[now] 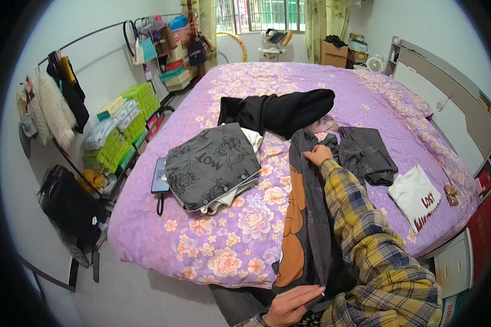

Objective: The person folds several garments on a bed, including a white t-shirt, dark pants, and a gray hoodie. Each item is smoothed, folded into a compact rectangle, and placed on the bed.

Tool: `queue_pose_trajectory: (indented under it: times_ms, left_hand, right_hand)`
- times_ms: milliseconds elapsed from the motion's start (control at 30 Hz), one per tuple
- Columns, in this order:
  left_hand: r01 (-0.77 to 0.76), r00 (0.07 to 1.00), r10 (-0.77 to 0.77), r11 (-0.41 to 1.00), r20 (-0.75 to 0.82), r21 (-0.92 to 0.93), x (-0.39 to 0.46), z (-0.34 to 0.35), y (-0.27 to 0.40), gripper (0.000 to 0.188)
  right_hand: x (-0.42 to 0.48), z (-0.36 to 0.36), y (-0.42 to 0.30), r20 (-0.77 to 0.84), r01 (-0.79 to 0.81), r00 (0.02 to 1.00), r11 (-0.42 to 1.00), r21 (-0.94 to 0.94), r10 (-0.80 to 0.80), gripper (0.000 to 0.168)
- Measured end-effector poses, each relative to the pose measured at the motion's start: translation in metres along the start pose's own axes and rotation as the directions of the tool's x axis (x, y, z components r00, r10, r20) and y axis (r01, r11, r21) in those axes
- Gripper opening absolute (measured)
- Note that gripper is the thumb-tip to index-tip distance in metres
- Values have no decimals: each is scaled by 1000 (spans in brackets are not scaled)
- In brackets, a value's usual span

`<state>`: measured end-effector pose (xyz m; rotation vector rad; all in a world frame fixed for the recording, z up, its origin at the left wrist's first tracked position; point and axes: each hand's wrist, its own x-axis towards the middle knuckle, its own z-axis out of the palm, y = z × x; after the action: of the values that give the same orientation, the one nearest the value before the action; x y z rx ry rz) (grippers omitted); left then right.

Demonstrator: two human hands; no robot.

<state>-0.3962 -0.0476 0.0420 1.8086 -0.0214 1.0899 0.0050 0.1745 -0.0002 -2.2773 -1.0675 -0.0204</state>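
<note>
A dark grey garment with a large orange-brown print lies lengthwise over the near edge of the bed, folded narrow. At its far end, my right hand pinches the bunched cloth. My left hand is at the near end, fingers straight and together, with the cloth's edge at the fingertips. A folded dark garment lies just beyond my right forearm. Left of the printed garment sits a stack of folded clothes, a grey printed piece on top. A black garment lies rolled farther back.
The bed's purple floral cover spreads under everything. A phone with a strap rests beside the stack. A folded white shirt with writing lies at the right. Green packages and a clothes rack line the left wall.
</note>
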Motion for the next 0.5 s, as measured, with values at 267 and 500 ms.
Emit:
queue_pose_trajectory:
  times_ms: [267,500]
  left_hand:
    - [548,737,-628,772,-251,-323,-66,-11,-14,20]
    - [382,384,-908,321,-167,-867,-107,4,-37,25]
  right_hand:
    - [56,27,38,-325,86,945,935,343,32,24]
    - [60,53,13,-135,-10,989,951,310,54,19]
